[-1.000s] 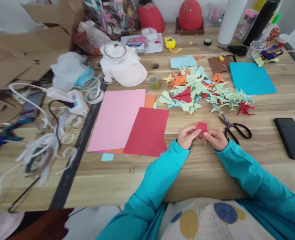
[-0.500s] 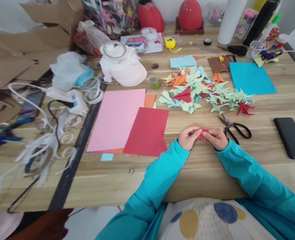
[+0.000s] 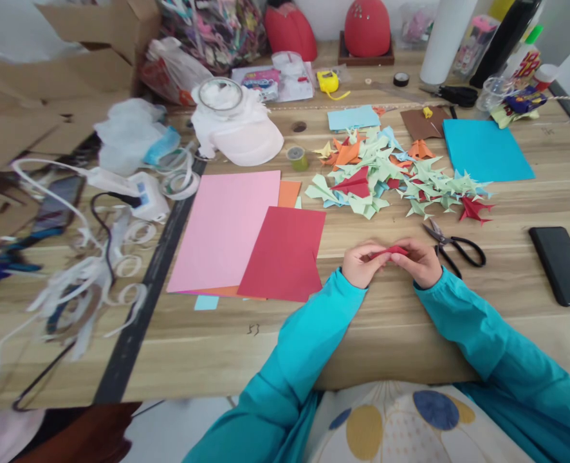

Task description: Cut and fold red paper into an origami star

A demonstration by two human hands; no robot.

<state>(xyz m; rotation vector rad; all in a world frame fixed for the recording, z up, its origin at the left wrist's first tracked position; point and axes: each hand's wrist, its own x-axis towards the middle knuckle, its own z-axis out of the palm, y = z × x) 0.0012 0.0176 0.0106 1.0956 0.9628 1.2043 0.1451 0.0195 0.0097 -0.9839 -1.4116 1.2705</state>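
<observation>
A small folded piece of red paper (image 3: 397,250) is pinched between my two hands above the table. My left hand (image 3: 362,263) grips its left end with thumb and fingers; my right hand (image 3: 421,262) holds the right end, the thumbs close together. Fingers partly cover the paper. Just right of my right hand lies a pair of black-handled scissors (image 3: 451,244). Beyond the hands spreads a heap of folded paper pieces (image 3: 376,170), mostly pale green, with some red, orange and blue. Left of my left hand rests a red sheet (image 3: 285,254), overlapping a pink sheet (image 3: 231,225).
A black phone (image 3: 562,265) lies at the right. Bright blue paper (image 3: 488,151) sits at the back right, near a white cylinder (image 3: 446,42). White strips and cables (image 3: 92,276) clutter the left, beside a cardboard box (image 3: 96,58). A yellow tape measure (image 3: 328,81) is at the back.
The red paper has turned between my fingers and now shows as a narrower, longer shape. My hands have shifted slightly around it; the things on the table have stayed put.
</observation>
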